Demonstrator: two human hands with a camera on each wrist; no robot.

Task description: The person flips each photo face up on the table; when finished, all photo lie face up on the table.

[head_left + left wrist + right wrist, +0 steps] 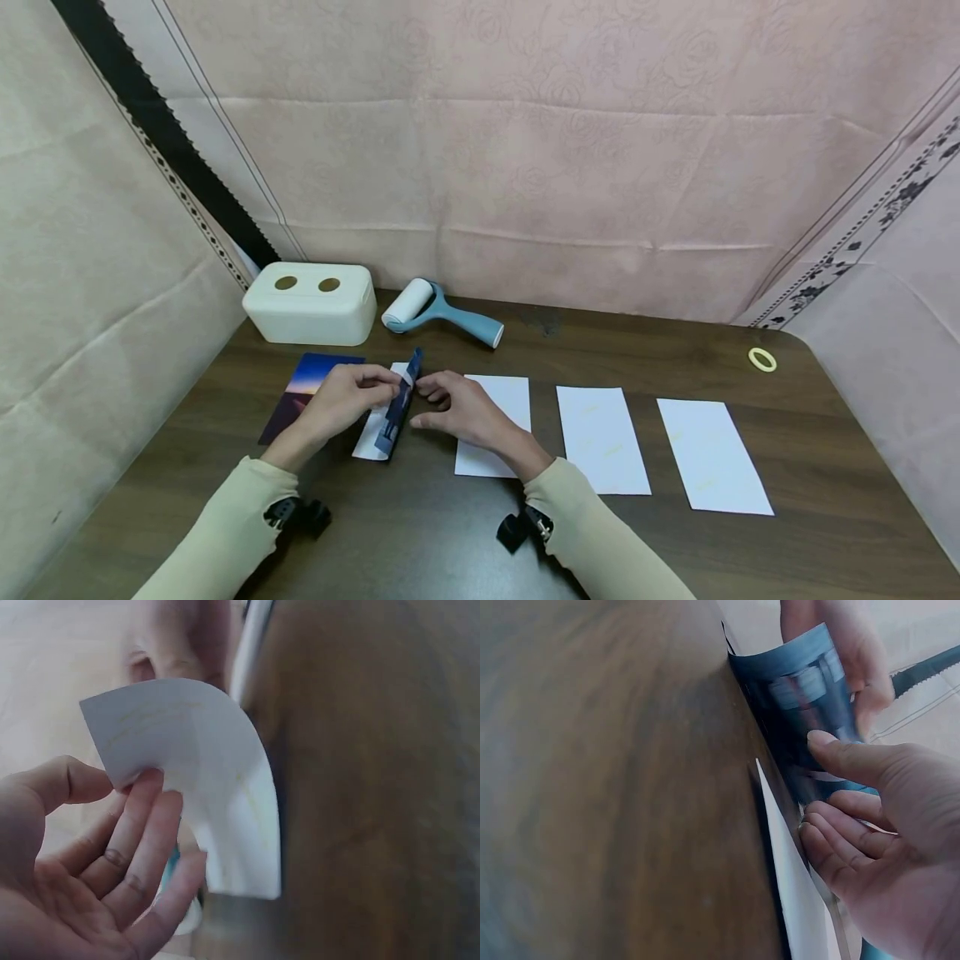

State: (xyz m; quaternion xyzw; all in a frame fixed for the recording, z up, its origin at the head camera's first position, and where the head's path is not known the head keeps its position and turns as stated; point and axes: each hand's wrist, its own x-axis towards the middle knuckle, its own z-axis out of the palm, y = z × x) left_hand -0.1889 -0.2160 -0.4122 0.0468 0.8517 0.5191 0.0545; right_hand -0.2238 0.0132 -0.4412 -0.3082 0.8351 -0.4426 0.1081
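A photo print (397,408) with a dark blue picture side is bent into a curve on the table. Its white back (225,765), marked with faint yellowish streaks, faces my left hand (348,400), which pinches an edge between thumb and fingers in the left wrist view. From the other side, my right hand (465,408) is close to the picture side (795,697), thumb and fingers apart. Whether its fingertips touch the print I cannot tell. Left of it lies another print (303,383) with a purple and orange sky, partly behind my left hand.
Three white cards (603,442) lie in a row to the right, the nearest partly under my right hand. Behind stand a white box (311,304) with two round holes and a blue-handled lint roller (450,312). A pale yellow ring (762,360) lies far right.
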